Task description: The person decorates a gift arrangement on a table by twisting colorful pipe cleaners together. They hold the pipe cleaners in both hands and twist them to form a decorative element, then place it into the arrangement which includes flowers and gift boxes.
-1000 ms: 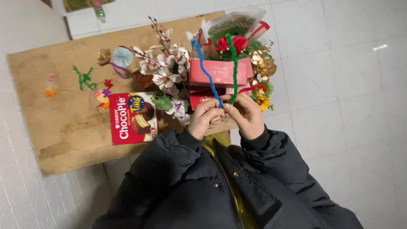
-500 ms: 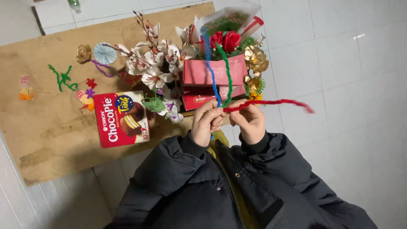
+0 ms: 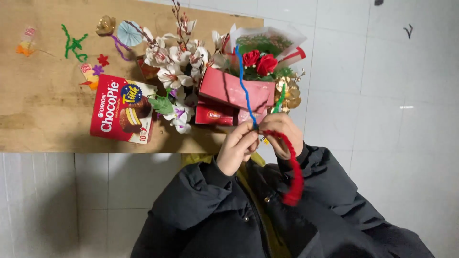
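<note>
Pipe cleaners meet between both hands at the board's near edge: blue one (image 3: 244, 86) runs up toward 12 o'clock, red one (image 3: 292, 167) trails to 6. Left hand (image 3: 237, 147) and right hand (image 3: 283, 136) pinch the joint tight; best twisted close to fingertips. Pink box (image 3: 229, 91), roses (image 3: 258, 61), white flowers (image 3: 174, 71) crowd 12; red snack box (image 3: 122, 116) at 9.

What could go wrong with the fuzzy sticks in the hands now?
1. The left hand and right hand pinch the blue fuzzy pipe cleaner, green fuzzy pipe cleaner and red fuzzy pipe cleaner at one spot; one might slip out.
2. The blue one reaches past the red craft roses and could knock them.
3. The red one droops over the dark jacket sleeve and may snag.
</note>
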